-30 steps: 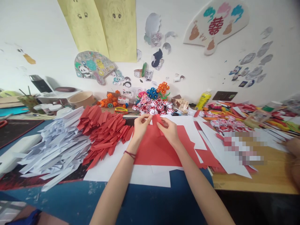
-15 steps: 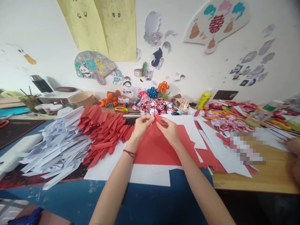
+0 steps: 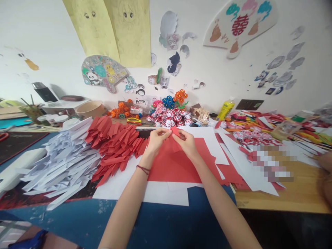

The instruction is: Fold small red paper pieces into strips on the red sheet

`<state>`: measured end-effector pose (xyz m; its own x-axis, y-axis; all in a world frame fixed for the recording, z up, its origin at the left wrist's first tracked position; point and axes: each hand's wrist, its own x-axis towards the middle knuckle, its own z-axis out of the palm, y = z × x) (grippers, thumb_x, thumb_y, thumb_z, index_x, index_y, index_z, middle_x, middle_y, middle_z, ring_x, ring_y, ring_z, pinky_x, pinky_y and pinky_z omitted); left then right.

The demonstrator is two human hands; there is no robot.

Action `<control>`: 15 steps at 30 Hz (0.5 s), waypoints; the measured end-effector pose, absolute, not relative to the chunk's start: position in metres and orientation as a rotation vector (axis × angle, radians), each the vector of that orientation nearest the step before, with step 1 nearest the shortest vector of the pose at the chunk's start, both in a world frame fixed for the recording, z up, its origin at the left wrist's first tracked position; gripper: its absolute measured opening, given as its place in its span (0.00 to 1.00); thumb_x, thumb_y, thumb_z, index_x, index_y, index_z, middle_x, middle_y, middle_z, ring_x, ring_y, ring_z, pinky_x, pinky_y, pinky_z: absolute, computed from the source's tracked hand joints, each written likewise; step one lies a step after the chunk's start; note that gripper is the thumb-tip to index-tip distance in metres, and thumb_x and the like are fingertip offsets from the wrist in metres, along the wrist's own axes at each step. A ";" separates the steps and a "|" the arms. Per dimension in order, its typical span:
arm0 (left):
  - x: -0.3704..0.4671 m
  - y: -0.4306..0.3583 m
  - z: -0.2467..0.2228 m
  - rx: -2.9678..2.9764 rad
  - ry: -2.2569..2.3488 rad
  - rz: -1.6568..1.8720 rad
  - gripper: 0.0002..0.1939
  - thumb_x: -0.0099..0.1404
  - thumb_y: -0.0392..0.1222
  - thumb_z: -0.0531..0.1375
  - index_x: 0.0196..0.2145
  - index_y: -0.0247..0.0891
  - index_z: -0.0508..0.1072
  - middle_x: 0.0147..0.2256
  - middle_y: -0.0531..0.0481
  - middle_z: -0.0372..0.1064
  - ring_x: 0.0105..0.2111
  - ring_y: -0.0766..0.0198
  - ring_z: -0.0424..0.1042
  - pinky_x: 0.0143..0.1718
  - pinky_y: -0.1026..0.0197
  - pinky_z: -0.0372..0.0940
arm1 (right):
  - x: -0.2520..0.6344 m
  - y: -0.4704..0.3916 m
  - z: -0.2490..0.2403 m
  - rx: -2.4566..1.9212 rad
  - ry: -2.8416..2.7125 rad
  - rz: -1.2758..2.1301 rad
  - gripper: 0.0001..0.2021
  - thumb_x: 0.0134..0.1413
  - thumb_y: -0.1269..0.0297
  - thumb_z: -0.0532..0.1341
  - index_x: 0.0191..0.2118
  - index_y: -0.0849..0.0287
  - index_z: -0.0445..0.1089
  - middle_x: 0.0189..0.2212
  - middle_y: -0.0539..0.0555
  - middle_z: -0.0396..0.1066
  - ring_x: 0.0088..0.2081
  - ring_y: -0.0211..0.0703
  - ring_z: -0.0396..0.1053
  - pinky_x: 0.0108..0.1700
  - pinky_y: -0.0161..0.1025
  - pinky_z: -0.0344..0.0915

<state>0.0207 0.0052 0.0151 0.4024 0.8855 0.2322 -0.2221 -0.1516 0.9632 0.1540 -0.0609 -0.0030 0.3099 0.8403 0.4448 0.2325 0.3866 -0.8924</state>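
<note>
Both of my hands pinch one red paper strip (image 3: 176, 132) in the middle of the view. My left hand (image 3: 157, 141) grips its upper left side between thumb and forefinger. On the other side my right hand (image 3: 187, 142) closes thumb and fingers on the strip. Beneath them lies a large red sheet of paper (image 3: 176, 167), on top of white sheets (image 3: 166, 193). To the left spreads a heap of folded red paper strips (image 3: 114, 141), and beyond that a heap of folded white strips (image 3: 70, 162). Some fingertips are hidden behind the strip.
Red-and-white paper flowers (image 3: 169, 118) crowd the back edge near yellow-handled scissors (image 3: 134, 120). A yellow bottle (image 3: 226, 109) stands by the wall. A round bowl (image 3: 90, 110) is at back left. At far right, a person's blurred hand (image 3: 325, 164) shows over the wooden table (image 3: 293, 202).
Hardly anything differs. Both hands stay at the same spot, and the red strip between them has shifted very slightly.
</note>
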 end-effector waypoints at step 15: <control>0.015 0.004 0.023 1.514 0.608 1.092 0.16 0.52 0.51 0.68 0.28 0.34 0.77 0.27 0.49 0.71 0.26 0.69 0.64 0.27 0.65 0.59 | 0.156 -0.065 -0.001 -1.190 -1.280 0.563 0.13 0.53 0.53 0.63 0.35 0.59 0.73 0.34 0.53 0.74 0.36 0.47 0.72 0.37 0.39 0.68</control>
<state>0.0152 0.0044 0.0231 0.4400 0.8440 0.3068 -0.1839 -0.2496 0.9507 0.1560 -0.0645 -0.0006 0.2681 0.8662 0.4218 0.2744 0.3510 -0.8953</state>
